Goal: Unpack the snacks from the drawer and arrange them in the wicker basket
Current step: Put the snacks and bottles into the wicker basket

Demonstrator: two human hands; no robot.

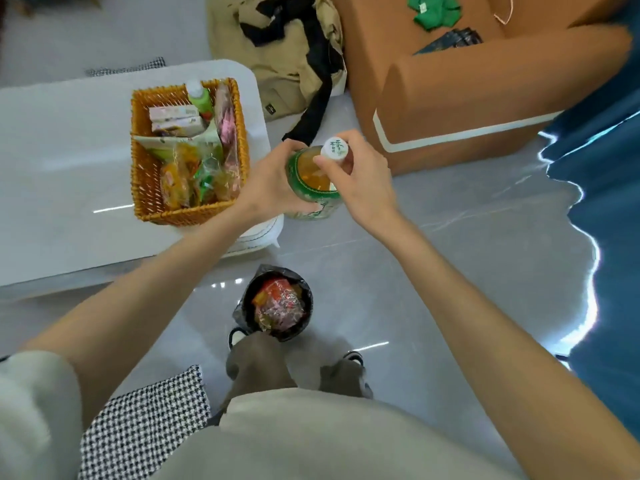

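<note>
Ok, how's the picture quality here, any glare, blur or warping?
Head view: glare streaks on the glossy floor and white table; wide-angle warping curves the frame's edges; the bottle looks slightly soft, like the snacks in the wicker basket.

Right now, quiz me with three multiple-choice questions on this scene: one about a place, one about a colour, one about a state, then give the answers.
1. Where does the wicker basket stand?
A) on the white table
B) on the floor
C) on the sofa

2. What colour is the cap of the held bottle?
A) red
B) white
C) blue

3. How is the bottle held?
A) by one hand only
B) it lies on the floor
C) by both hands

Answers:
1 A, the basket sits near the table's corner.
2 B, the cap shows white with green print.
3 C, the left hand grips the body while the right hand pinches the cap.
</note>
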